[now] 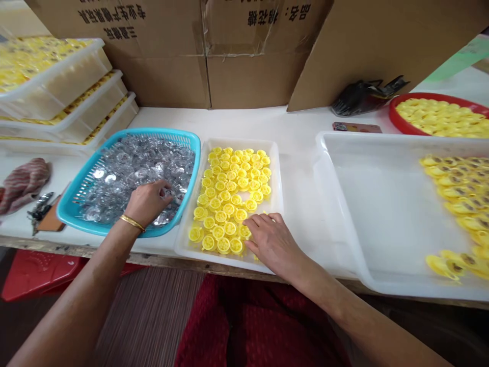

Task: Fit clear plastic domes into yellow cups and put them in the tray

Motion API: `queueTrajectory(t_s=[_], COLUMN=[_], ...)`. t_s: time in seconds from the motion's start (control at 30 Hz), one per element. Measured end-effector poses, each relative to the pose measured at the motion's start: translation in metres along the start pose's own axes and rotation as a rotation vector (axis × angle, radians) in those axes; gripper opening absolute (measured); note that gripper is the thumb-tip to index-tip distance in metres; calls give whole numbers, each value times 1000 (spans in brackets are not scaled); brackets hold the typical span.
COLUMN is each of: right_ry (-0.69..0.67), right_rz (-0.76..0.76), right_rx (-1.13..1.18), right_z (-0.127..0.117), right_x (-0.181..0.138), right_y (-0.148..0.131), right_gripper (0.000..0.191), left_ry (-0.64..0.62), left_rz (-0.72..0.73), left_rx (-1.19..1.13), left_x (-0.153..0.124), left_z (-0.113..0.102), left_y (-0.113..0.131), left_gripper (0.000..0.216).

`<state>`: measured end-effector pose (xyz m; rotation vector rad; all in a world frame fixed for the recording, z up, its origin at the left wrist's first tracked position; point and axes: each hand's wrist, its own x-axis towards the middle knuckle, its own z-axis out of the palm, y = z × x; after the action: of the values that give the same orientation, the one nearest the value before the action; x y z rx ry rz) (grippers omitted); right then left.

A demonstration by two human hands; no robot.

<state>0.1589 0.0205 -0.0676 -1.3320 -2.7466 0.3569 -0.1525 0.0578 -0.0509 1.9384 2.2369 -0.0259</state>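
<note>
My left hand (150, 200) reaches into a blue basket (196, 153) heaped with clear, shiny plastic pieces (133, 163). Its thumb and fingers pinch a small clear round piece (165, 192). Over the right edge of a shallow white tray (278, 168), my right hand (272, 239) has its fingers curled. Thumb and index finger close on the side of a yellow round plastic piece (244, 232) there. Rows of similar yellow round pieces (225, 199) lie in that tray, with a bare patch right of its middle.
A larger white tray (344, 204) on the right holds yellow pieces with dark centres (462, 188). Behind it are a red basin (393, 114), a phone (357, 127) and a black bag (359, 97). Stacked trays (72, 114), a striped cloth (26, 183) and keys (40, 206) are left. Cardboard (164, 66) stands behind.
</note>
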Motion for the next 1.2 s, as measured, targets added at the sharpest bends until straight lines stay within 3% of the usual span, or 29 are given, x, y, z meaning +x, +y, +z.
queueTrajectory(t_s=[0.3,0.5,0.6,0.7,0.8,1.0,1.2], right_ry=[262,68,41,49,82,125,79], right_rz=[-59,198,278,280,240,192,234], right_rx=[135,462,606,629,593,537,680], right_z=[5,-5,-7,-4,0,4,-2], right_x=[-20,-17,-13,-11,-11,-12,-9], right_y=[22,17,13,12,13,16,12], right_gripper=[30,24,24,23,23,23,22], left_ry=[141,87,36,52,64,-174,-331], left_rz=[-5,-57,-65,-139,-236,-226,-216], left_rx=[-764,-1143,-1315,-1298,-1239,-1753,-1987], left_x=[-20,-29,-32,-30,-26,-35,-52], left_z=[2,-1,-6,-7,-11,-25,-20], left_y=[-9,6,17,21,18,21,49], left_gripper=[32,34,37,40,28,27,27])
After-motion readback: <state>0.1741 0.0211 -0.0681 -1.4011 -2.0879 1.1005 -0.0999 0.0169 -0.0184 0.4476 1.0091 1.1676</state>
